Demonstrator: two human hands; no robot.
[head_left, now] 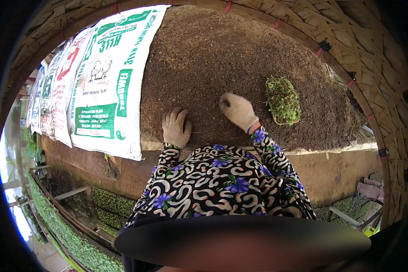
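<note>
Both of my hands wear beige knit gloves. My left hand rests at the near edge of the bed of dark soil, fingers apart and slightly bent, with nothing seen in it. To its right, my right hand is over the soil with its fingers curled closed; whatever they may hold is hidden. Just right of that hand, a rectangular clump of small green seedlings sits on the soil, a pale rim showing at its near edge.
White printed sacks lie overlapping on the left of the bed. A wooden board edges the near side. Trays of green seedlings stand low at the left, and a woven hat brim frames the view.
</note>
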